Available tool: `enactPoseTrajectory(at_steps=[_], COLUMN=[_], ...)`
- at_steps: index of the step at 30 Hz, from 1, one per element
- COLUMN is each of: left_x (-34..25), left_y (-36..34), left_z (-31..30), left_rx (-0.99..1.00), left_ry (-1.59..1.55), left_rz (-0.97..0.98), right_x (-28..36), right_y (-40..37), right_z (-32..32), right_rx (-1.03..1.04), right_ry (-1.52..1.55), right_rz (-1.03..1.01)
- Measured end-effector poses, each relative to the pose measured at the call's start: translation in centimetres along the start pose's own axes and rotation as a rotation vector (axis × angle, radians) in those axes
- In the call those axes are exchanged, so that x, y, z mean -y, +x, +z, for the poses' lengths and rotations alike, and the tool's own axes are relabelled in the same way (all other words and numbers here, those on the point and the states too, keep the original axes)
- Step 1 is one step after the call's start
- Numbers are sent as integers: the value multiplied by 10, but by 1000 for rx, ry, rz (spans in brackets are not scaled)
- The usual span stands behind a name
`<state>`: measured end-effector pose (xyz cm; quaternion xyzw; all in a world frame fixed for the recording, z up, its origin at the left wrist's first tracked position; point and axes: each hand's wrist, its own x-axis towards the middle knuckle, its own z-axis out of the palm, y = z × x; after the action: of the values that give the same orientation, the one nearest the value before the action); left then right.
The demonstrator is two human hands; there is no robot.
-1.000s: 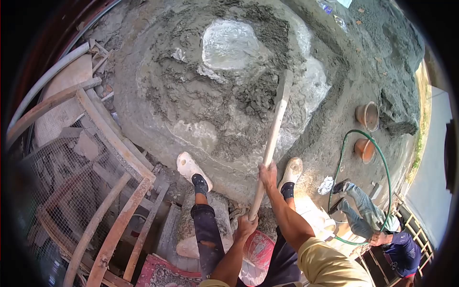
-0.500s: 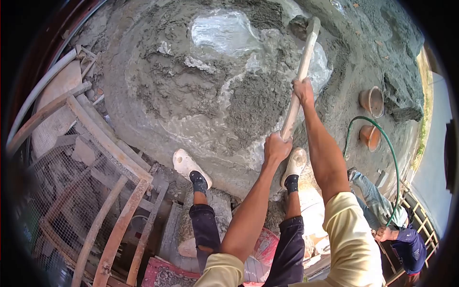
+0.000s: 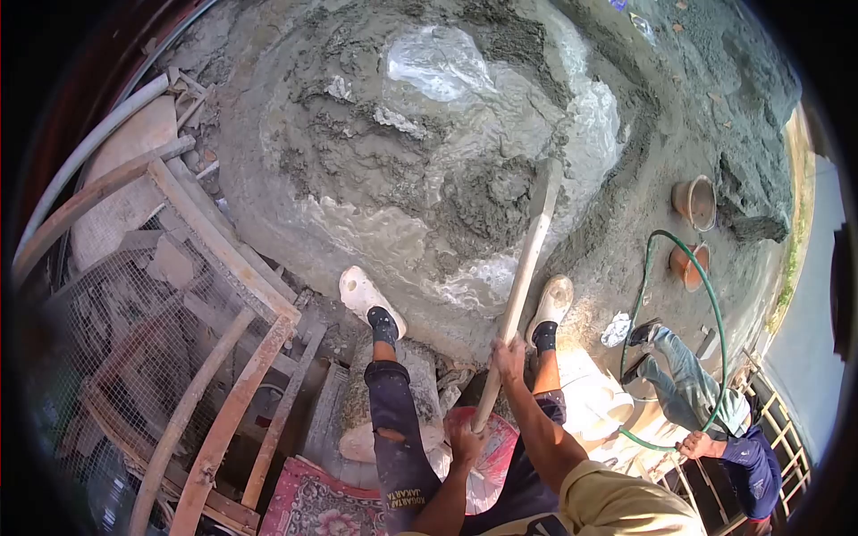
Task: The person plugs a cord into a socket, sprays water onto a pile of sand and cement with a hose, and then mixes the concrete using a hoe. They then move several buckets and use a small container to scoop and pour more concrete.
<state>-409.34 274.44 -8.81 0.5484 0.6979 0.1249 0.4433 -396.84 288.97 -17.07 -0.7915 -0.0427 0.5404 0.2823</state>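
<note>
A long wooden handle (image 3: 523,277) slants from my body up into the wet grey mortar (image 3: 357,161); the tool's head is sunk in the mix and hidden. My left hand (image 3: 466,443) is wrapped round the handle's lower end. Farther up the shaft, just below the right shoe, my right hand (image 3: 509,359) grips it too. White watery patches (image 3: 438,64) lie on the mortar. My shoes (image 3: 362,293) stand apart at the mortar's near edge, one on each side of the handle.
Wooden frames with wire mesh (image 3: 116,313) fill the left. Two buckets (image 3: 694,203) stand at the right. Another person (image 3: 697,384) holds a green hose (image 3: 718,308) at the lower right. A red patterned cloth (image 3: 317,500) lies below.
Both my hands and the handle have come back toward my body, and the tool's head has moved from the far right mortar into the nearer middle. The view has shifted slightly.
</note>
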Motion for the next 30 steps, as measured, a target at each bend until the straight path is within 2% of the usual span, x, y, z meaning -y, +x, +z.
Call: enactPoseTrajectory(at_steps=[2,5,6,8,10,12,13,15,16,17,18,19,20,21,22,23,24,25,26,28,29,30], left_x=[-9,-5,-23,-61,-68,-88,-97,-107,-116,-127,-127,-113,-92,-63,-73,-68,-62,-55,-54,-33,-30,-39], left_y=[-40,-50,-20,61,135,215,251,278,294,295,286,271,248,220,194,178,170,154,151,141,137,130], left_z=[-9,17,16,10,30,24,15,-4,-12,-22,-25,-18,-1,15,12,4,2,-5,0,3,12,18], left_rx=[295,256,175,199,160,-42,-70,-127,-154,-190,-162,-140,-149,-60,-175,-57,-153,-56,-82,-103,-88,-99], left_ry=[-39,-74,-117,-159,-138,-324,-274,-229,-249,-239,-380,-473,-619,-595,-552,-665,-854,-1030,-1031,-1001,-998,-1012], left_rz=[-422,-308,-253,-237,-183,-66,-81,-116,-107,-162,-228,-267,-266,-368,-453,-629,-539,-722,-675,-634,-639,-542], right_x=[-27,13,35,107,168,239,262,296,301,301,288,241,238,232,189,177,158,144,151,154,122,120], right_y=[-34,-36,-19,15,65,92,113,135,142,133,132,171,138,106,113,100,92,91,91,71,87,81], right_z=[-15,-32,-30,-12,10,43,60,93,106,119,129,141,140,135,141,146,157,158,149,153,155,145], right_rx=[-2,88,74,110,146,156,193,164,230,152,187,95,246,294,264,278,285,281,272,339,266,177], right_ry=[35,-13,-39,-4,9,-9,-15,-74,-74,-96,-81,-333,-313,-402,-582,-618,-664,-720,-723,-509,-517,-581], right_rz=[24,-13,-46,-169,-332,-447,-500,-520,-547,-503,-471,-665,-352,-168,-228,-166,-204,-234,-235,-12,-154,-288])
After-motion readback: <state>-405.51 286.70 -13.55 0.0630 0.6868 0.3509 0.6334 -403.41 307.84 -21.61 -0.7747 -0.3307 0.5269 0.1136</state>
